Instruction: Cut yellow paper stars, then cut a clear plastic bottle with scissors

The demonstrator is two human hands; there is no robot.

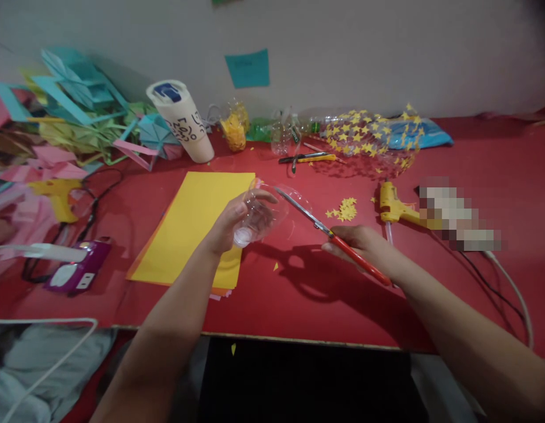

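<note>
My left hand (230, 222) is wrapped around a clear plastic bottle piece (260, 214), held tilted above the table. The piece has a wide open rim and a narrow, whitish lower end. In my right hand (364, 249) are scissors (314, 222) with red handles, their blades pointing up and left. The blade tips reach the rim of the plastic; whether they touch it I cannot tell. Under the left hand lies a stack of paper with a yellow sheet (188, 229) on top. A small heap of yellow paper stars (345, 210) sits beyond the right hand.
Yellow glue guns lie at left (58, 197) and right (393, 205), with cords. A purple power strip (80, 270) is at left, near folded paper shapes (73, 100). Along the wall stand a white tumbler (184, 126), a cup of stars (234, 132) and star-covered plastic (364, 134).
</note>
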